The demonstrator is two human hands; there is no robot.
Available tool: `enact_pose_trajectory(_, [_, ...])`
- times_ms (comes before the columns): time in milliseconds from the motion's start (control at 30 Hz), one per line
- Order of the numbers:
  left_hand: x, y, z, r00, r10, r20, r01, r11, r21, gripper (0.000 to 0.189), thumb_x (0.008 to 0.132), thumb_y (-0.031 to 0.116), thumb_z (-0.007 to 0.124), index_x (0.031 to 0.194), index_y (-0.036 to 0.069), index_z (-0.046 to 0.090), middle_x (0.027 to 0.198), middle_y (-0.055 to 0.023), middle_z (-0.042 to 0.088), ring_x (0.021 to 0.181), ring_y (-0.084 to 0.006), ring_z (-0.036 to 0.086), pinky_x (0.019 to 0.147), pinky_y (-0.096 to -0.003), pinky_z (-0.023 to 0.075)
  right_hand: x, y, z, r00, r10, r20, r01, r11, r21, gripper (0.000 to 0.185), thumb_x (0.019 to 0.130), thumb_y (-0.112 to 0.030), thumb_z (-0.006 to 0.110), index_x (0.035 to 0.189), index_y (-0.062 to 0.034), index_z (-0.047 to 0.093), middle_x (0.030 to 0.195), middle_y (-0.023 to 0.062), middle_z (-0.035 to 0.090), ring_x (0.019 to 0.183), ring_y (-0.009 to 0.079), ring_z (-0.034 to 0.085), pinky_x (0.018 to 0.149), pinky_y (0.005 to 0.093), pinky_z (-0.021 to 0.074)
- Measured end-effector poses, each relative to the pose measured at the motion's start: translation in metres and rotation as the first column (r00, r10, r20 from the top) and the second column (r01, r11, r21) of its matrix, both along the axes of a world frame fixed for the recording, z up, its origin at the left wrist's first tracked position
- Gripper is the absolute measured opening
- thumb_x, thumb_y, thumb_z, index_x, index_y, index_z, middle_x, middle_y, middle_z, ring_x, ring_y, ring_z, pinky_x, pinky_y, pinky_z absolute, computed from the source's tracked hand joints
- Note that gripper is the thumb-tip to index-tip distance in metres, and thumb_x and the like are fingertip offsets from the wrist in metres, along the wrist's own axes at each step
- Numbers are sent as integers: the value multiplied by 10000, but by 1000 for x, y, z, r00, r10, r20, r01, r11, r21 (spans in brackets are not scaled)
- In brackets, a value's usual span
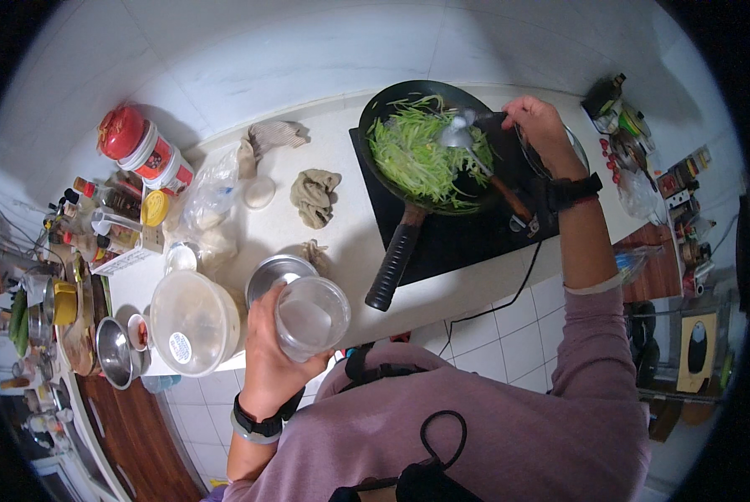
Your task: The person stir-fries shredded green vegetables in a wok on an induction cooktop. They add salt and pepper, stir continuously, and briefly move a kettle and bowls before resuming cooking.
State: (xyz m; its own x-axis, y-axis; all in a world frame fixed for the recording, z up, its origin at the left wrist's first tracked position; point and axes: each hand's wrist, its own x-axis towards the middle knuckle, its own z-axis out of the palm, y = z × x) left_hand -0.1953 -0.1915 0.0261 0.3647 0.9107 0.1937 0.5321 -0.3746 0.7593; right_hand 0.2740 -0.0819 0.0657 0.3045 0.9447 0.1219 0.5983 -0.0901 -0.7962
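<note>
My left hand (274,351) grips a clear round plastic container (312,319) over the counter's front edge. My right hand (535,125) is at the wok's right rim, its fingers pinching the dark handle of what looks like a small spoon (464,119); its head is blurred above the food. Shredded green vegetables (412,147) lie in the black wok (375,103), which sits on a black cooktop (469,251). A metal ladle with a wooden handle (510,196) rests in the wok, leaning over its right rim.
Left of the wok are a crumpled cloth (315,197), a metal bowl (274,270) and a large lidded plastic tub (193,323). Bottles (111,197) crowd the far left. The wok's handle (393,270) points towards me. A lid (572,150) lies under my right wrist.
</note>
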Motion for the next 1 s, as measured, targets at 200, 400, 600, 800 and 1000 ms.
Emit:
enact_pose_trajectory(200, [2,1,0,1000,-7,9,8,1000,-20,892,510,79,826,1294,27,405,1148,-187,515,1079,-371,516,920,-422,428,15,44,-11,986,-165,-2,164,977,136,157,927,-159,533,968,-51,638,787,-7,657,569,40,410,520,207,339])
enact_pose_trajectory(400, [2,1,-2,1000,5,21,-4,1000,-24,899,494,70,824,1288,24,406,1154,-179,513,1099,-369,505,934,-422,422,17,62,-7,971,-196,140,165,964,207,175,930,-160,530,976,-40,649,797,13,671,683,98,511,662,259,422])
enact_pose_trajectory(600, [5,4,2,1000,0,-18,0,1000,-11,892,493,79,825,1281,25,412,1151,-182,512,1094,-375,501,932,-419,424,25,52,0,963,-221,151,193,964,184,184,930,-165,537,1000,-38,650,804,14,672,659,87,493,635,247,409])
enact_pose_trajectory(800, [11,9,-1,1000,27,-7,-27,999,32,864,513,94,814,1277,23,417,1146,-190,514,1081,-384,495,932,-426,415,-15,10,29,997,-69,30,61,973,222,191,911,-173,545,1023,-56,647,805,17,682,620,76,507,566,231,399])
enact_pose_trajectory(1000, [17,9,-4,999,30,30,-30,999,16,857,534,95,797,1294,27,407,1179,-188,507,1105,-380,479,961,-426,389,-130,-84,54,968,242,-61,-241,970,26,132,904,-104,550,997,-69,636,804,27,665,541,50,455,478,202,349])
